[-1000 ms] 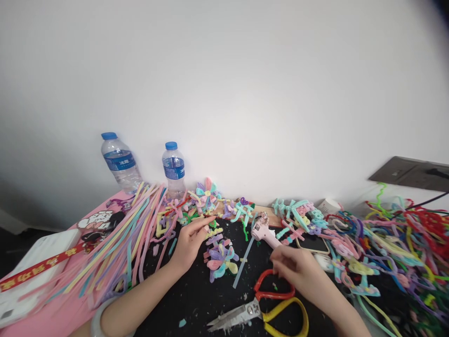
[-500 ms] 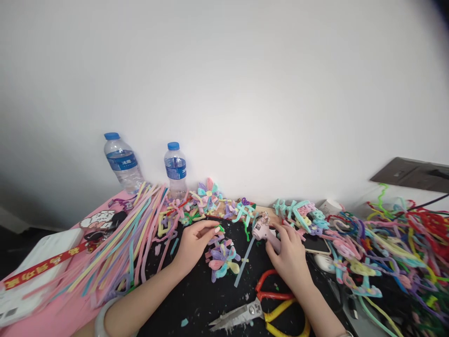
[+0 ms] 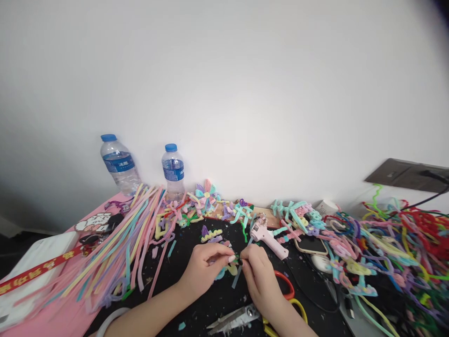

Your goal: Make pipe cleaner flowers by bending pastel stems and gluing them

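Note:
My left hand (image 3: 200, 270) and my right hand (image 3: 260, 277) meet over the black work surface, fingertips almost touching. A small green pipe cleaner piece (image 3: 237, 257) is pinched between them, mostly covered by the fingers. Behind and below my fingers lies a pastel pipe cleaner flower (image 3: 220, 274), largely hidden. The pink glue gun (image 3: 271, 242) rests just beyond my right hand, its translucent glue stick (image 3: 236, 280) reaching toward me. Scissors (image 3: 235, 320) with red and yellow handles lie partly under my right forearm.
Loose pastel pipe cleaners (image 3: 115, 243) spread across the left side. Two water bottles (image 3: 173, 171) stand against the wall. To the right are a phone (image 3: 311, 245), a white mouse (image 3: 321, 263), a cable and a tangled heap of pipe cleaners (image 3: 396, 248).
My right hand has let go of the glue gun and moved left to meet my left hand. My left hand has come lower and slightly right with the green piece.

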A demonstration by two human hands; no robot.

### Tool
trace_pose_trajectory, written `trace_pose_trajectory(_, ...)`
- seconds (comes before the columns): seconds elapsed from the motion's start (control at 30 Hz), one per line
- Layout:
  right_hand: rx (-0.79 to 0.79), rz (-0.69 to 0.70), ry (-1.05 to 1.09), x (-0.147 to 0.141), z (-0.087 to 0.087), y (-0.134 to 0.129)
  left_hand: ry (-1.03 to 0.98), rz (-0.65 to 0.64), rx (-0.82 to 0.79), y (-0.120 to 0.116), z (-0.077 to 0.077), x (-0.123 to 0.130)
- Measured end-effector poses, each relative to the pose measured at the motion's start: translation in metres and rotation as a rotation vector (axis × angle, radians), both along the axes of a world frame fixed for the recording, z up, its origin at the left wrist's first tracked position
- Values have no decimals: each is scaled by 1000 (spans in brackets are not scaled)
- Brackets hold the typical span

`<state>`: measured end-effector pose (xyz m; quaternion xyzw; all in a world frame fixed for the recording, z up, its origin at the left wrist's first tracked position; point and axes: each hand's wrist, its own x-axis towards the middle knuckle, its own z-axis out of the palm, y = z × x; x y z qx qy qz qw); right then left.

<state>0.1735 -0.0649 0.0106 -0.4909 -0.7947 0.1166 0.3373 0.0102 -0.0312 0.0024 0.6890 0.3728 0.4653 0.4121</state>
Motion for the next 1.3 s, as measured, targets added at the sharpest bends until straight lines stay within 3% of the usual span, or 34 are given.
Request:
trace_pose_trajectory(0.13, -20, -31, 48, 4, -6, 1, 58, -39, 108, 1, 2, -2)
trace_pose_trajectory(0.33, 14, -20, -6, 2, -7, -1, 194, -87, 459, 5, 2, -7)
trace_pose_trajectory(0.5, -15, -20, -29, -1, -6, -2, 267, -114, 571, 8, -5, -8)
trace_pose_trajectory(0.73, -30, -22, -71, -1, -7, -1, 292, -118, 558, 7, -5, -9)
trace_pose_trajectory(1.3, -13, -18, 136, -4, -11, -2, 321, -182, 488, 7, -5, -8)
